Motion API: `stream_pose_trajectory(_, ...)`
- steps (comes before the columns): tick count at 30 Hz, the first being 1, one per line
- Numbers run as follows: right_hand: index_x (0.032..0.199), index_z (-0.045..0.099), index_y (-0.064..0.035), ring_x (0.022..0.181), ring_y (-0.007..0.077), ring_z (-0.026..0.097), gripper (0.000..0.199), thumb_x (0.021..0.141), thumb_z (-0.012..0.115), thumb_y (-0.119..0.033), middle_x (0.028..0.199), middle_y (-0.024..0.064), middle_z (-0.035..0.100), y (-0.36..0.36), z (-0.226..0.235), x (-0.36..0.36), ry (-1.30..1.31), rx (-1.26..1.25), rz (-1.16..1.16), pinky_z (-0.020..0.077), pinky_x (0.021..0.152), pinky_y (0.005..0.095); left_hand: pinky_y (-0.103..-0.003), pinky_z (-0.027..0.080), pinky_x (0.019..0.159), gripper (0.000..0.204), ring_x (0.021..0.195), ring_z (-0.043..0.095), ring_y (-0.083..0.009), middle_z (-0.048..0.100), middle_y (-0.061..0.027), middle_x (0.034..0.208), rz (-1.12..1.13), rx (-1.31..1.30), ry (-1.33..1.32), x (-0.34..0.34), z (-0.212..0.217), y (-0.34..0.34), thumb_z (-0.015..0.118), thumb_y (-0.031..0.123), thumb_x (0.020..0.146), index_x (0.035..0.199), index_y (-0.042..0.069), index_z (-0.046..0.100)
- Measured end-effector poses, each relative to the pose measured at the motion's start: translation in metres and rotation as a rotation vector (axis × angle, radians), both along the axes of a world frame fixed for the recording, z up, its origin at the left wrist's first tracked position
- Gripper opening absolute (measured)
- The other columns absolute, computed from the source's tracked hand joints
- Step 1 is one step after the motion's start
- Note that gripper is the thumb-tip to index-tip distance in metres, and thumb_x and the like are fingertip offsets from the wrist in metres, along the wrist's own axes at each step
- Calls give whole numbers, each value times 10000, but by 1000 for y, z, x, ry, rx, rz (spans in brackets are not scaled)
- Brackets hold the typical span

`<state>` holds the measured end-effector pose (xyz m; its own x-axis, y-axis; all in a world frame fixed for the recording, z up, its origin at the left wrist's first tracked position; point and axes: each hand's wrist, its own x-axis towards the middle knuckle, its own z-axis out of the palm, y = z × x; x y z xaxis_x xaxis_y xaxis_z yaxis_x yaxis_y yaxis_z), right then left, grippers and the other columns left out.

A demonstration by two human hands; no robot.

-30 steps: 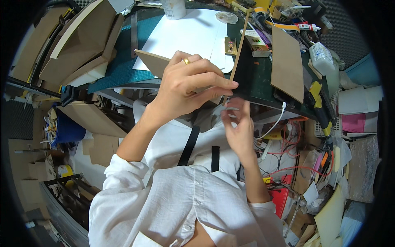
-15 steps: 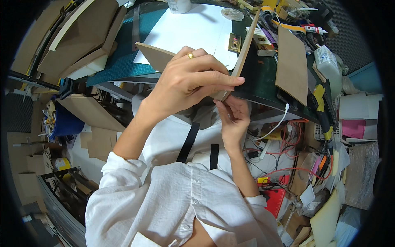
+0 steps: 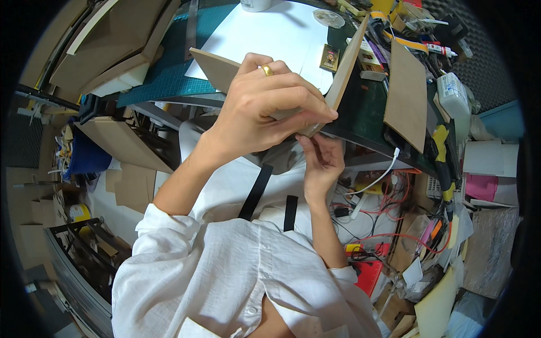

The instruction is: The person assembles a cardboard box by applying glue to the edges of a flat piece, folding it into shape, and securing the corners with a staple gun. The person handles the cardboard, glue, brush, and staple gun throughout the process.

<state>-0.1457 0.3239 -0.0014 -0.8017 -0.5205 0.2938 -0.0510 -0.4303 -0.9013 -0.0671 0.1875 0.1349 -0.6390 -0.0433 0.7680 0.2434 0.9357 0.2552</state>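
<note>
Left hand (image 3: 265,110) clamps two thin brown boards (image 3: 338,73) together at a corner — one flat under the palm, one on edge past the fingertips. Right hand (image 3: 322,160), just below, pinches the joint's lower end. Likely mid-alignment; next needs steady pressure, square edges.

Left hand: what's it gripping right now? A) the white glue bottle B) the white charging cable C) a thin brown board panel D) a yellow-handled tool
C: the left hand, wearing a gold ring, wraps over the thin brown board panel, while the right hand touches its lower end from beneath.
</note>
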Motion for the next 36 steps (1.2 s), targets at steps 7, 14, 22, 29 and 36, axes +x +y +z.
stream_pose_trajectory(7, 943, 557, 53, 877, 210, 682, 173, 829, 677, 100, 983, 156, 654, 4, -6, 1, 50, 9, -24, 559, 803, 287, -271, 332, 776, 172, 737, 566, -67, 704, 65, 830, 31, 95, -60, 5, 6, 11, 772, 112, 715, 870, 185, 753)
stream_pose_trajectory(14, 930, 574, 53, 870, 207, 676, 181, 806, 687, 122, 970, 133, 640, 8, -5, -2, 37, 23, -29, 561, 807, 294, -266, 354, 787, 217, 746, 594, -80, 691, 65, 818, 98, 104, -20, 7, 3, 19, 786, 111, 687, 889, 182, 750)
stream_pose_trajectory(22, 930, 588, 37, 895, 161, 642, 200, 792, 703, 124, 1004, 133, 650, 6, -8, -6, 98, 75, -41, 550, 824, 287, -272, 364, 797, 237, 761, 574, -101, 666, 67, 852, 64, 70, 44, 5, -2, 12, 799, 161, 685, 914, 190, 745)
stream_pose_trajectory(29, 957, 566, 70, 903, 247, 671, 190, 812, 666, 141, 1008, 155, 623, 0, -8, -2, 14, -53, 45, 572, 828, 325, -270, 373, 733, 240, 730, 585, -104, 683, 49, 819, 73, 104, 23, 8, 0, 12, 796, 99, 662, 890, 159, 750)
stream_pose_trajectory(36, 960, 573, 53, 893, 219, 689, 162, 837, 653, 121, 997, 158, 662, 4, -6, -2, 34, -1, 53, 556, 796, 270, -272, 358, 699, 247, 710, 576, -102, 684, 32, 811, 52, 81, 5, 6, -1, 9, 803, 103, 660, 897, 156, 751)
